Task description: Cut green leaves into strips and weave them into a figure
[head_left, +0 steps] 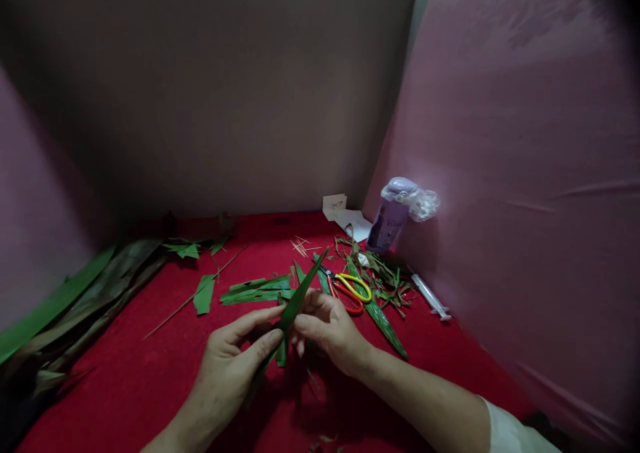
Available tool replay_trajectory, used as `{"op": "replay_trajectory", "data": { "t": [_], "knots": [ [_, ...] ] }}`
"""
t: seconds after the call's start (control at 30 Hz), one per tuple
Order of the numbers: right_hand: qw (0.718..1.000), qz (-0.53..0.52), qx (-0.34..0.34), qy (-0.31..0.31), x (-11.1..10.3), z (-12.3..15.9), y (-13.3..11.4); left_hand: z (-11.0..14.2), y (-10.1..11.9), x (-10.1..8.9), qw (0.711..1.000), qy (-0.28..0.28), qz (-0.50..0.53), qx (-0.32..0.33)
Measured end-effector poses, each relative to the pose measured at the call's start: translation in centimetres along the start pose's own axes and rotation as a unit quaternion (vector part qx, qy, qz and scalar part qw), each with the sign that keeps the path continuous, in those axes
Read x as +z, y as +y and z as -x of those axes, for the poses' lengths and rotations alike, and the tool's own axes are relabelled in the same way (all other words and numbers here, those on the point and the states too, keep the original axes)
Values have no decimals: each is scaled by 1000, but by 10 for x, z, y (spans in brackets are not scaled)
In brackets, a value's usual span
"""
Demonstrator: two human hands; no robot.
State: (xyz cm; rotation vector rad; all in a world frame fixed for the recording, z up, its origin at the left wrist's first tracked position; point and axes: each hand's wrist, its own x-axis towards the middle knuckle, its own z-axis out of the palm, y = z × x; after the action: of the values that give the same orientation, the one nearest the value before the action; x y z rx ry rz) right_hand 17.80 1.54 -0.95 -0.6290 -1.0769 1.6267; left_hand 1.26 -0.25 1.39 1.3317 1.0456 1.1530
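A long, pointed green leaf strip (299, 298) slants up and to the right between my hands, above the red cloth. My left hand (235, 356) pinches it, thumb on the near face and fingers behind. From the other side my right hand (333, 330) closes on the same strip with curled fingers, their tips partly hidden. A second short green piece (281, 354) hangs below the grip. Just beyond my right hand lie scissors (350, 290) with one red and one yellow handle. Cut leaf strips (257, 289) lie flat behind my left hand.
Toothpicks (303, 246) lie scattered at the back. A purple bottle (387, 223) in clear plastic stands right, near a heap of dry stems (383, 276) and a syringe (430, 298). Long leaves (75, 300) line the left edge. White papers (353, 224) rest against the back wall.
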Motion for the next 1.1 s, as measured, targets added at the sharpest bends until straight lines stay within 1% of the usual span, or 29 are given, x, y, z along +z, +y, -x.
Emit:
{"op": "replay_trajectory", "data": {
  "t": [0.2,0.37,0.47,0.6,0.67,0.73,0.8,0.87,0.97,1.03,1.1],
  "knots": [
    [999,22,-5,23,1,1,1,0,-3,1,999,-5,-41,30],
    [999,13,-13,34,2,1,2,2,-1,0,991,-2,-117,61],
    [999,11,-20,41,1,1,3,4,1,-2,977,-6,-180,112],
    [997,13,-40,58,2,1,3,3,3,-3,950,-20,-237,203],
    [996,15,-55,67,3,1,2,3,4,-3,931,-32,-256,259],
    [995,21,-69,72,5,3,-1,2,4,-3,902,-26,-284,325],
    [993,32,-88,67,6,6,-5,2,5,-5,862,4,-332,384],
    [991,50,-113,56,7,9,-9,3,5,-7,815,43,-385,432],
    [984,102,-141,44,7,14,-12,6,6,-13,756,79,-439,479],
    [975,134,-172,39,7,17,-12,8,6,-18,730,84,-466,494],
    [963,147,-222,35,7,20,-13,10,5,-21,711,77,-486,502]
  ]
}}
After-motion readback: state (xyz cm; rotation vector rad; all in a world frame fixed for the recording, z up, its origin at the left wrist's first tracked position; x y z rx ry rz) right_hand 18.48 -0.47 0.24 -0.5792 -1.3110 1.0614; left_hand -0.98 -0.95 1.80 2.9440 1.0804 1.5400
